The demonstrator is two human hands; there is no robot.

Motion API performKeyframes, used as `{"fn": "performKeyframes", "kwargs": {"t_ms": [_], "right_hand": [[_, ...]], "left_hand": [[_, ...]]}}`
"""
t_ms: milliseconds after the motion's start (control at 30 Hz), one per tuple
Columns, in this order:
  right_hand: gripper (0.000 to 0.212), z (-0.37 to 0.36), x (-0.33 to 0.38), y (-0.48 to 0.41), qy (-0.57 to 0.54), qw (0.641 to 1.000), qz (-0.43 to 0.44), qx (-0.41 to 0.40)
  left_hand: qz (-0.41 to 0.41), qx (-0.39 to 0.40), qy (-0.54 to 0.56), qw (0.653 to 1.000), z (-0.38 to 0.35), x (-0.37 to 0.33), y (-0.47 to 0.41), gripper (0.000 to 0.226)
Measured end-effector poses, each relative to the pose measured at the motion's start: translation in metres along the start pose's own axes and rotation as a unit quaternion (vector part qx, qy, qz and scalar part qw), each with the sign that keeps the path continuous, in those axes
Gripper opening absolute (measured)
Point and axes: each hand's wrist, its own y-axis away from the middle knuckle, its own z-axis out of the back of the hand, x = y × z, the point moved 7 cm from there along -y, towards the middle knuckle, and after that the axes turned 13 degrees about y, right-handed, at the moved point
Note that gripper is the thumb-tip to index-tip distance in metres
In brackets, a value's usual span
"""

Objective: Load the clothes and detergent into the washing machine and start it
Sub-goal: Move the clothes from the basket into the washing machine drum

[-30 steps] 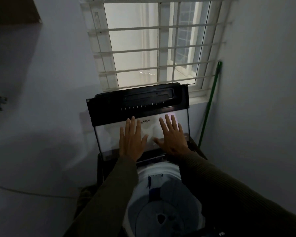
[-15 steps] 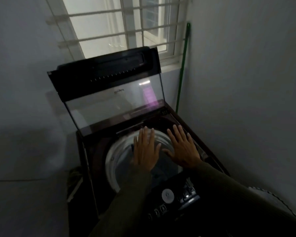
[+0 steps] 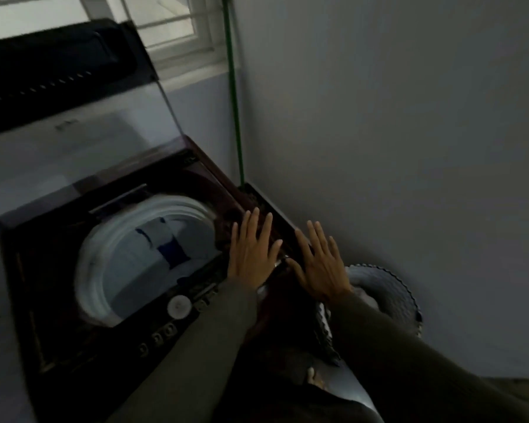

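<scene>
A dark top-loading washing machine [image 3: 58, 300] stands below me with its glass lid [image 3: 74, 154] raised upright at the back. The round white drum [image 3: 113, 257] is exposed, and a pale cloth with a dark blue patch [image 3: 171, 248] lies inside it. My left hand [image 3: 252, 251] hovers flat, fingers straight, over the machine's right edge. My right hand [image 3: 319, 264] is spread just right of it, past the machine's side and above a basket. Neither hand holds anything. A white round button [image 3: 179, 306] and small knobs sit on the front panel.
A pale scalloped-rim laundry basket [image 3: 391, 288] stands on the floor to the right, against the grey wall [image 3: 409, 132]. A green pole [image 3: 234, 102] leans in the corner behind the machine. A barred window [image 3: 171, 22] is above the lid.
My hands left the raised lid, came down over the drum, then shifted right toward the machine's edge and the basket. My view swung down and to the right.
</scene>
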Motion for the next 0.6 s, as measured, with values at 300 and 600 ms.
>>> {"fn": "performKeyframes", "kwargs": {"t_ms": [300, 600], "right_hand": [[0.072, -0.08, -0.118, 0.095, -0.036, 0.99, -0.088, 0.1], [0.079, -0.195, -0.169, 0.177, -0.107, 0.952, -0.216, 0.19]], "left_hand": [[-0.063, 0.094, -0.008, 0.994, -0.111, -0.101, 0.0, 0.058], [-0.077, 0.254, 0.009, 0.964, -0.259, -0.11, 0.026, 0.063]]}}
